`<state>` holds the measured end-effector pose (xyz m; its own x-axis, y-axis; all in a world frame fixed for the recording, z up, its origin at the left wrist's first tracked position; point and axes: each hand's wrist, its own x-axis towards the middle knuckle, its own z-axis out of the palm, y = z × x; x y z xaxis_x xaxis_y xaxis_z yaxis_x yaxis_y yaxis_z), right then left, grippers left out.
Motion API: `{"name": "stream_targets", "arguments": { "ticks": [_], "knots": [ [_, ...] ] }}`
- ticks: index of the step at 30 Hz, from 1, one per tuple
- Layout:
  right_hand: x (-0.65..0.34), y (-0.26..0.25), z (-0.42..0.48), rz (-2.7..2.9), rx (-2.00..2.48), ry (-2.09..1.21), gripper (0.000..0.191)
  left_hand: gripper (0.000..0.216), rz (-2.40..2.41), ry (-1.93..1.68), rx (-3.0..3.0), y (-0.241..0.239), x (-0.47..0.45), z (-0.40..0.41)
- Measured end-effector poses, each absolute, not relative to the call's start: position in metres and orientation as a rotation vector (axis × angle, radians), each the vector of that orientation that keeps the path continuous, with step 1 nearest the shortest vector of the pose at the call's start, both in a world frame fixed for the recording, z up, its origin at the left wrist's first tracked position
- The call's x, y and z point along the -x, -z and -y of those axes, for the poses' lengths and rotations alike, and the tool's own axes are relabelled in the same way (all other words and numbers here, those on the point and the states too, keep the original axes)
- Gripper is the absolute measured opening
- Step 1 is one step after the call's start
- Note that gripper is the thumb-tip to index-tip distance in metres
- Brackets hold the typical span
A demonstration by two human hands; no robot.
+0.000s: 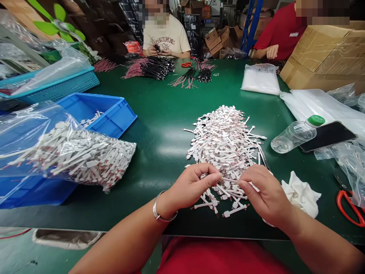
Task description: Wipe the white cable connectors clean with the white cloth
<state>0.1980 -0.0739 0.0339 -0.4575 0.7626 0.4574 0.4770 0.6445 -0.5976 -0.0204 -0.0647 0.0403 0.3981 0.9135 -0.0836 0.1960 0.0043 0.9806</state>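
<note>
A short white cable is stretched between my two hands, low over the table. My left hand, with a silver bangle at the wrist, pinches its left end between thumb and forefinger. At the other end, my right hand is closed on the cable in the same way. Just beyond and beneath the hands spreads a large pile of white cables with reddish wire ends. A few loose ones lie on the near side. The cable's ends are hidden by my fingers.
On the left, a clear bag of white cables rests against blue bins. To the right are a plastic bottle, a phone, a crumpled white cloth and red-handled scissors. Two people sit across the green table.
</note>
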Motion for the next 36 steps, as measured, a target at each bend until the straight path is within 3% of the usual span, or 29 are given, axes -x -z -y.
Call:
{"name": "stream_targets", "arguments": {
  "ticks": [4, 7, 15, 23, 31, 36],
  "knots": [
    [-0.195, -0.033, 0.073, 2.077, 1.070, -0.979, 0.030, 0.029, -1.078, -0.647, -1.503, -0.045, 0.023, 0.063],
    [-0.192, -0.030, 0.072, 2.092, 1.109, -1.075, 0.033, 0.025, -1.098, -0.607, -1.517, -0.047, 0.025, 0.061],
    [-0.187, -0.016, 0.076, 2.402, 1.018, -0.576, 0.025, 0.030, -0.960, -0.923, -0.774, -0.031, 0.017, 0.056],
    [-0.182, -0.006, 0.079, 2.714, 1.144, -0.217, 0.017, 0.011, -0.847, -0.946, -0.299, -0.035, 0.021, 0.049],
    [-0.185, -0.011, 0.078, 2.556, 1.072, -0.181, 0.018, 0.031, -1.010, -0.991, -0.762, -0.042, 0.024, 0.055],
    [-0.194, -0.026, 0.076, 2.312, 0.884, -0.030, 0.005, 0.038, -1.049, -0.852, -1.183, -0.048, 0.032, 0.062]
  ]
}}
